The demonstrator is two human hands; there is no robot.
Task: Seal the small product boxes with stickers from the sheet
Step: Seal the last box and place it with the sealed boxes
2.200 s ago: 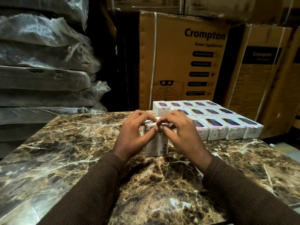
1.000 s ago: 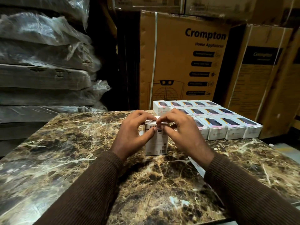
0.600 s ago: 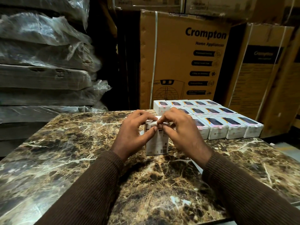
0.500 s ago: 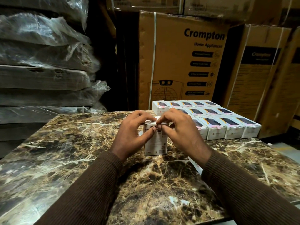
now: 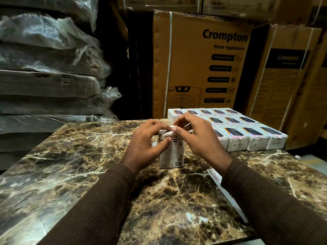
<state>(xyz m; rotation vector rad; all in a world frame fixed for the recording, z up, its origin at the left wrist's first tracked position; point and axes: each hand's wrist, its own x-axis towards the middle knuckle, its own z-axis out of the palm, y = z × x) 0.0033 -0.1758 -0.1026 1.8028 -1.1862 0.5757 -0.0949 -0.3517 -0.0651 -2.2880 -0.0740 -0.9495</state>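
Note:
A small white product box stands upright on the marble table, barcode side toward me. My left hand grips its left side, thumb on the front face and fingers curled over the top edge. My right hand curls over the top right edge, thumb tip pressing at the top front corner. Whether a sticker lies under the fingertips is hidden. The white sticker sheet lies on the table, mostly covered by my right forearm.
Several rows of small white boxes lie flat at the table's back right. Large brown Crompton cartons stand behind the table. Plastic-wrapped stacks rise at the left.
Both hands stay on the upright box. My right hand's fingers have lifted slightly at the top edge; the thumb still presses at the corner. The box has not moved.

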